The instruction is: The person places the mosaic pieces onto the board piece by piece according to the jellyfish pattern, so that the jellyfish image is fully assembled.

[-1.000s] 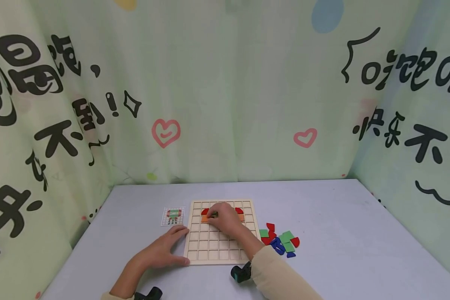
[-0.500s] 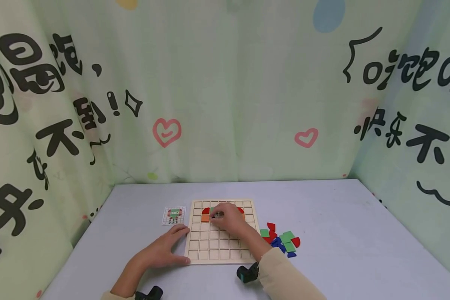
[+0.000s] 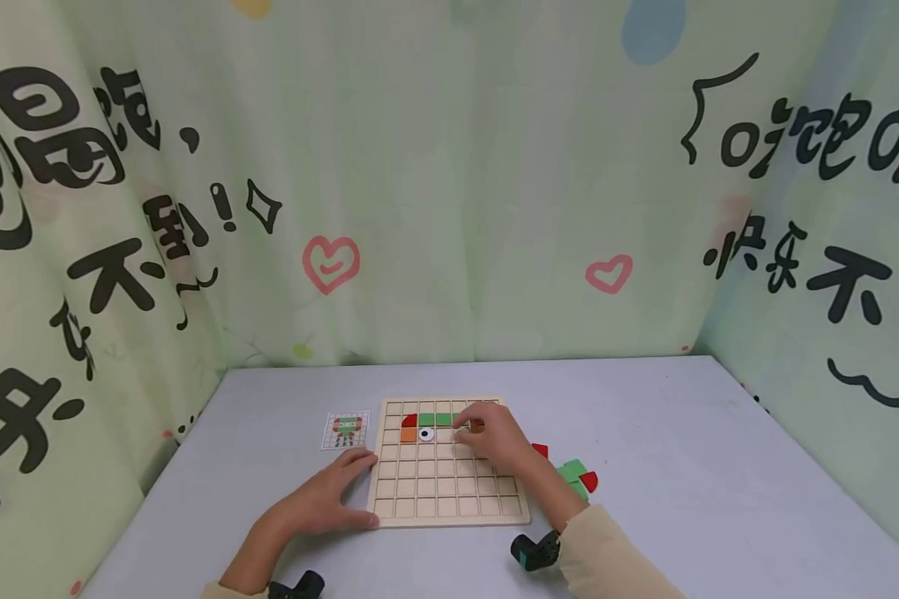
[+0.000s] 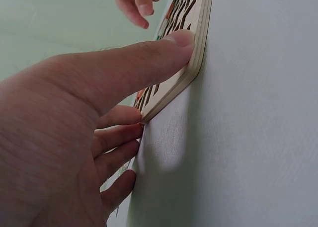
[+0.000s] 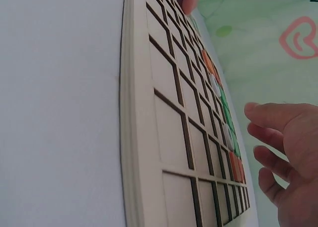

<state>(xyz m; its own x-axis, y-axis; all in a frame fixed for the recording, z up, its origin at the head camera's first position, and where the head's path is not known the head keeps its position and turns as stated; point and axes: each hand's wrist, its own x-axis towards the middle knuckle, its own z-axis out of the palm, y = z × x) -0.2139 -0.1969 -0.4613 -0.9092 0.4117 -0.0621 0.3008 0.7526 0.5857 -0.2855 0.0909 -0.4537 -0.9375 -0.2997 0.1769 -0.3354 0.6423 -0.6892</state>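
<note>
A wooden grid board (image 3: 427,487) lies on the table. My left hand (image 3: 333,495) is spread at its left side, thumb resting on the frame near the front corner, fingers against the edge. In the upper rows are a red rounded piece (image 3: 409,420), green squares (image 3: 436,419), an orange square (image 3: 408,434) and a white eye piece (image 3: 426,434). The right wrist view shows a second white eye piece (image 5: 228,136) beside another orange square (image 5: 236,166). Bent loosely over the board's upper right, my right hand (image 3: 497,437) holds nothing; its fingertips are apart from the pieces.
A pattern card (image 3: 346,431) with a small figure lies left of the board. To the right are loose green pieces (image 3: 572,471) and red pieces (image 3: 588,481), partly covered by the right forearm. Printed curtains stand behind and beside the table (image 3: 682,466).
My right hand has moved right across the board, uncovering the green squares and the left white eye piece. The left hand stays at the board's edge.
</note>
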